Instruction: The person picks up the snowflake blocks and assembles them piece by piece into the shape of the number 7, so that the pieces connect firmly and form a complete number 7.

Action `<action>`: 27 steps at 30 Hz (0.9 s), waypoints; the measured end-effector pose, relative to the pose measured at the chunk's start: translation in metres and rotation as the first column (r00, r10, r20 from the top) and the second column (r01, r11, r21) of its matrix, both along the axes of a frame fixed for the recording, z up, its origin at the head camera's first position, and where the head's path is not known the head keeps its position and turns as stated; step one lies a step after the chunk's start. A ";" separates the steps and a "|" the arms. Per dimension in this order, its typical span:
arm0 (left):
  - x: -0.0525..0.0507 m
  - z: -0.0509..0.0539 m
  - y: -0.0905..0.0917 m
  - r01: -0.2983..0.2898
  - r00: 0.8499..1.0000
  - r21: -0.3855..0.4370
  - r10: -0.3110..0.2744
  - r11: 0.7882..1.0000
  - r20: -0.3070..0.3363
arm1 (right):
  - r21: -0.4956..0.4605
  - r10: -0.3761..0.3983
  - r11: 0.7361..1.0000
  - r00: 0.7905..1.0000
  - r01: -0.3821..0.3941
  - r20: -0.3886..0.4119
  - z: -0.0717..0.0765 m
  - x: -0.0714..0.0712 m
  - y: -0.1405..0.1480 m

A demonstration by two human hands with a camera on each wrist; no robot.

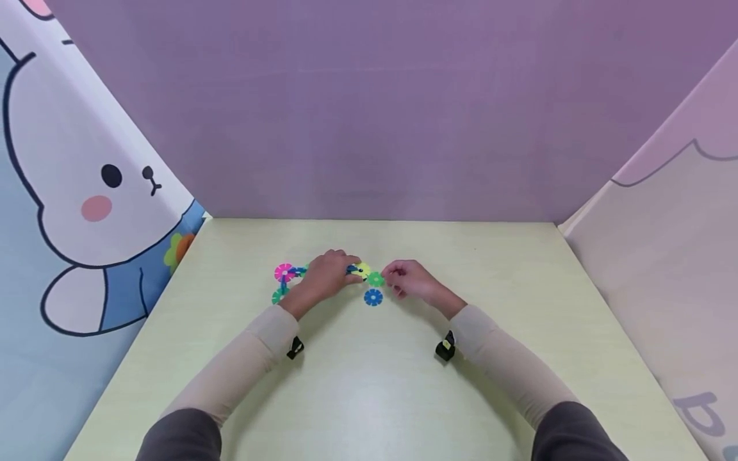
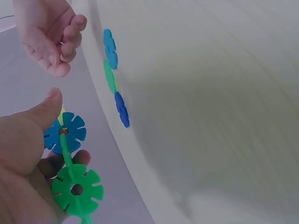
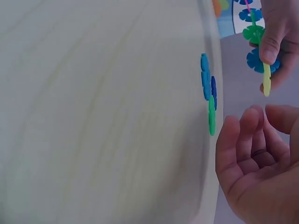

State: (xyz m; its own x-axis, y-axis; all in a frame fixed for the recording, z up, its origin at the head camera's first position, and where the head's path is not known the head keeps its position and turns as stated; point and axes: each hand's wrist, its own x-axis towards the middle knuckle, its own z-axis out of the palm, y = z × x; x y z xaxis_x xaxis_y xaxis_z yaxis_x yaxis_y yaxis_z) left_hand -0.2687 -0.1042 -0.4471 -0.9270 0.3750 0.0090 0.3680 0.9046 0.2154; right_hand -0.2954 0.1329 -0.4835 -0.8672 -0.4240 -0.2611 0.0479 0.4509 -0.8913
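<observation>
My left hand (image 1: 330, 275) grips a chain of interlocking plastic snowflake discs, thumb on one side and fingers behind. In the left wrist view a blue disc (image 2: 74, 125) and a green disc (image 2: 88, 184) of the chain show at that hand. A yellow disc (image 3: 266, 79) forms the end nearest my right hand, and a pink disc (image 1: 284, 273) is toward the other end. Loosely curled, my right hand (image 1: 412, 280) shows nothing between its fingers, a short gap from the yellow disc.
Loose discs lie flat on the table (image 1: 369, 397) below the hands: a green disc (image 3: 212, 116), a lighter blue disc (image 3: 205, 77) and a dark blue disc (image 2: 121, 109). A purple panel (image 1: 369, 115) stands behind the table, with printed panels at both sides.
</observation>
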 end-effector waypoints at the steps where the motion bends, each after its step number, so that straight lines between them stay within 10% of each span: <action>1: 0.000 -0.001 -0.002 -0.006 1.000 0.000 0.006 1.000 0.005 | 0.020 0.010 1.000 1.000 -0.010 -0.016 0.000 0.000 -0.001; 16: 0.003 -0.008 -0.023 -0.030 0.999 -0.025 0.031 0.999 0.022 | 0.308 0.318 0.921 0.917 -0.239 -0.239 -0.004 0.003 -0.019; 27: 0.006 -0.007 -0.024 -0.016 0.999 -0.012 0.017 1.000 0.041 | 0.461 0.407 0.850 0.874 -0.256 -0.265 -0.005 0.008 -0.028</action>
